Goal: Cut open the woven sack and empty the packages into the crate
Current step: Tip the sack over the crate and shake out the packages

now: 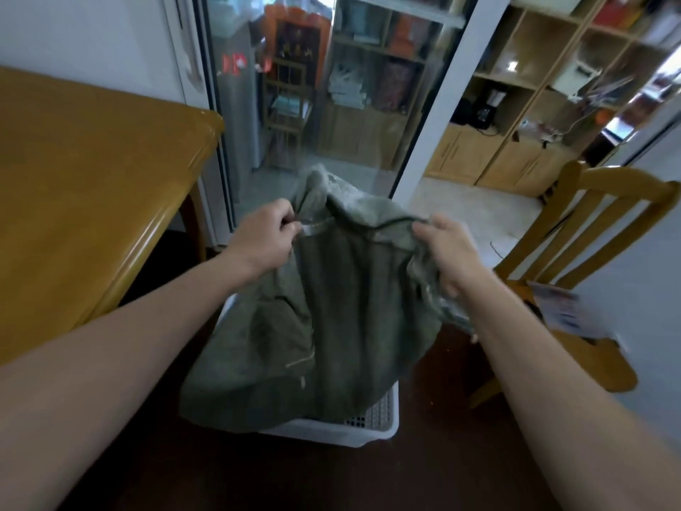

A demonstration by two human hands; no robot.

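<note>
Both hands, your left hand [262, 236] and right hand [447, 252], grip the woven sack [331, 326] upended over the crate [372, 431]; you're emptying it, so next shake it.

Dim, soft daylight; motion blur throughout, wide-angle bending at edges, dark floor.
</note>
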